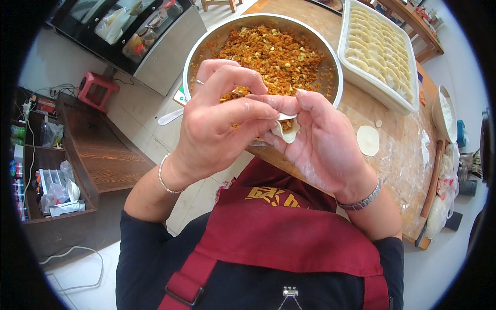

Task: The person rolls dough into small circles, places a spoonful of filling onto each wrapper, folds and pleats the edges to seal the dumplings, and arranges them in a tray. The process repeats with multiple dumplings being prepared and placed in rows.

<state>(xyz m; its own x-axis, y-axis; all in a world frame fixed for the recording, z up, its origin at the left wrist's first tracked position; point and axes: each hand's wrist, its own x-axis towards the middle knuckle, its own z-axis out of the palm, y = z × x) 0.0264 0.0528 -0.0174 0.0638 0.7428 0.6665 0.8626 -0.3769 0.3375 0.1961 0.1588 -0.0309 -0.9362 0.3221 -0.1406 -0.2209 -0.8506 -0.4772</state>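
Observation:
Between both hands, above the near edge of the basin, is a partly folded dough wrapper [287,135] with orange filling showing in its opening. My left hand [221,112] pinches its left edge with thumb and index finger. My right hand [321,135], dusted with flour, cups it from the right and grips the rim. Behind them a wide metal basin [187,73] holds chopped orange filling [271,54] with pale yellow bits. A spoon handle [170,117] sticks out left from behind my left hand; whether that hand grips it I cannot tell.
On the floured wooden table [387,186] lie a round dough wrapper [367,140] and a small dough piece [378,123]. A white tray [340,50] of dumplings stands at the back right. A bowl [445,112] of white powder and a rolling pin [433,178] are at right.

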